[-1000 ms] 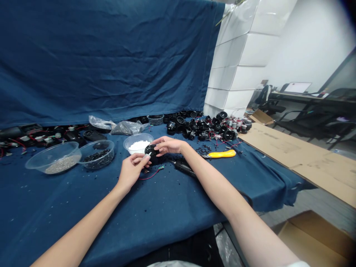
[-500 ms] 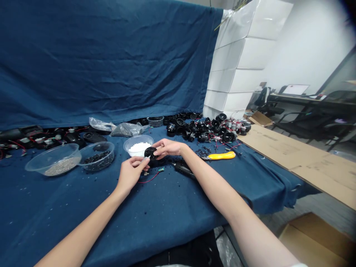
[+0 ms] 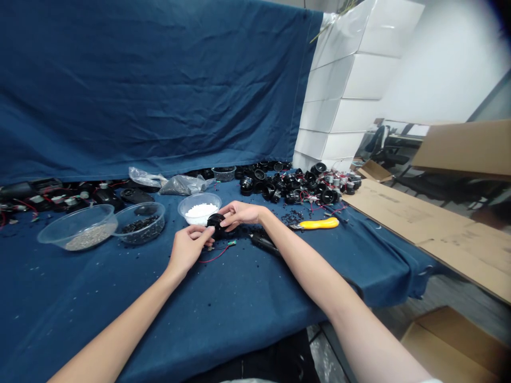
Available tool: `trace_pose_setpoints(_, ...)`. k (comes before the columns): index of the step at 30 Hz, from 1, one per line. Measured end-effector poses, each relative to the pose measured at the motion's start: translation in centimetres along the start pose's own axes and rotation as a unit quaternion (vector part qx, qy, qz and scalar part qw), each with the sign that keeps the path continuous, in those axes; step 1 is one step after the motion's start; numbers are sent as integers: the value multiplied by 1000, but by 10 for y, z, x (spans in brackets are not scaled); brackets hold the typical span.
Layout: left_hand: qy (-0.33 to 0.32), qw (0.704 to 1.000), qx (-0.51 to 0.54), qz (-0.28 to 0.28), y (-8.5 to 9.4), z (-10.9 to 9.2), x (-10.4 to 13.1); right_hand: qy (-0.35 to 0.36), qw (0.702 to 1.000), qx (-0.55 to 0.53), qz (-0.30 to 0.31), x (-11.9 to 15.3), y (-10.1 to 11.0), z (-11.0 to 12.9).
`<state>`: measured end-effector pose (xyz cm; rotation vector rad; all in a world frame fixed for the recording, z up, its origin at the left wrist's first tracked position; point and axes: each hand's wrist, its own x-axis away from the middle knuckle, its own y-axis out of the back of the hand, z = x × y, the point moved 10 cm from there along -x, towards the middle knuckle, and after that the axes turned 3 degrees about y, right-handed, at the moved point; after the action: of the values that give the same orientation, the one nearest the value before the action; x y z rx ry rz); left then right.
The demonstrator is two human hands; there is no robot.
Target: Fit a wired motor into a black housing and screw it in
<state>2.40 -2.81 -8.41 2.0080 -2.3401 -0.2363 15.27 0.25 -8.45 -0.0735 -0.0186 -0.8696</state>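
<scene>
Between my two hands is a round black part point(image 3: 216, 221), held just in front of a clear bowl of small white pieces point(image 3: 200, 210). My right hand point(image 3: 238, 214) grips its right side with bent fingers. My left hand point(image 3: 189, 244) is pinched at the part's left edge; whatever its fingertips hold is hidden. Under the hands lies a small green circuit board point(image 3: 232, 243) with a red wire. A black screwdriver-like tool point(image 3: 264, 243) rests beside my right forearm, and yellow-handled cutters point(image 3: 319, 224) lie farther right.
Bowls of grey bits point(image 3: 90, 236) and black bits point(image 3: 140, 229) stand at the left. Black housings point(image 3: 275, 186) and wired motors are piled at the back. White boxes point(image 3: 335, 114) are stacked behind; flat cardboard point(image 3: 403, 210) lies at the right.
The white tip that showed at my left fingertips is no longer visible, and the black part has turned slightly. A large cardboard piece has appeared at the right, over the background desk.
</scene>
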Motion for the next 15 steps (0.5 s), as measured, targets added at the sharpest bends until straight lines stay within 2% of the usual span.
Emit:
trace_pose_setpoints(9,-4,1000,-4,15,-2,3,-3,-13,1000,7,-11,-1,-3,-1)
trace_pose_setpoints(15,-6,1000,4,24,-6,4,-3,0,999,15,-47,-3,6,0)
